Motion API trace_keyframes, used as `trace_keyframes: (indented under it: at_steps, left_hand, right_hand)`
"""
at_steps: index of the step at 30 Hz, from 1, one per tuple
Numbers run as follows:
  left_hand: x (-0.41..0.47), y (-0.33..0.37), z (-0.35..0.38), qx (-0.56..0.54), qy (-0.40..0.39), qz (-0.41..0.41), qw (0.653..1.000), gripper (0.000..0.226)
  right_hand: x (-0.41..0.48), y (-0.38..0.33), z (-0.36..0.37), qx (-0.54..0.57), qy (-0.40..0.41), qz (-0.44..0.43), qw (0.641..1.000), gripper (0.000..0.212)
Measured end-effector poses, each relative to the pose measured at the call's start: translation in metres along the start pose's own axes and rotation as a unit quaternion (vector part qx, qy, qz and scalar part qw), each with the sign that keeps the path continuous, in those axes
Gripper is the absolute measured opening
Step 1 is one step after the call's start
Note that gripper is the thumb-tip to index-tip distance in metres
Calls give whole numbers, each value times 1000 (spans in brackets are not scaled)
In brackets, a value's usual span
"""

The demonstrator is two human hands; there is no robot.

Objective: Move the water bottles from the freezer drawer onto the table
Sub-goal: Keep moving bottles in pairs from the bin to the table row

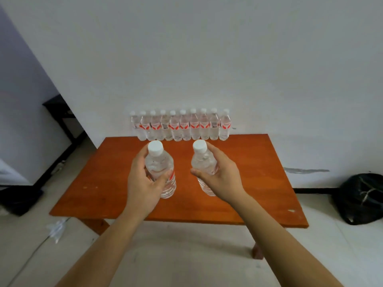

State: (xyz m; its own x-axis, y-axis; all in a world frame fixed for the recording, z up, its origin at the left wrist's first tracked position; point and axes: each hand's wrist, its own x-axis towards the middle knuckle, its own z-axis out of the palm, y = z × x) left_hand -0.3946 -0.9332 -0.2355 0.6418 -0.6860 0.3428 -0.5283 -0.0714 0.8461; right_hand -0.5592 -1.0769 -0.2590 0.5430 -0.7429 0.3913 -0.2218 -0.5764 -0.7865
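Currently both hands are over the bench [259,183], centre of frame. Left hand [143,183] wraps its fingers [141,155] and thumb round the left bottle [159,162]. Right hand [219,179] grips the right bottle [204,162] likewise, curled close on the barrel. Both bottles are upright, long axis near vertical, white caps uppermost, set apart from each other. Cannot tell if their bases touch the benchtop. Row of bottles [180,127] stands along the far edge, just above the held pair in frame. Judgement: set-down lies forward, before that row; neither hand is nearer.
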Motion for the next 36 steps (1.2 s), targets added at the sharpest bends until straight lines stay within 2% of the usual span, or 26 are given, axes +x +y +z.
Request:
trace_keyframes:
  at_steps: [10, 14, 17, 23, 27, 31, 36]
  left_hand:
    - [165, -121, 10, 28, 0, -55, 998, 78]
    - [243, -189, 10, 7, -27, -95, 995, 80]
    - [301, -239, 4, 38, -59, -119, 990, 83]
    - [397, -327, -5, 119, -95, -141, 978, 75]
    - [440, -380, -13, 112, -121, -128, 978, 65]
    - [472, -422, -18, 125, -146, -152, 969, 69]
    - [497, -443, -14, 138, -166, -147, 965, 65]
  right_hand:
    - [145, 52, 114, -15, -69, 52, 996, 94]
    - [208, 78, 170, -46, -89, 102, 990, 96]
    - [263, 93, 213, -87, -123, 147, 978, 100]
    - [350, 119, 295, -171, -177, 171, 954, 86]
    - [385, 137, 348, -150, -171, 207, 951, 81]
    - [408, 145, 395, -130, -154, 241, 949, 78]
    - [429, 148, 431, -114, -163, 229, 953, 75]
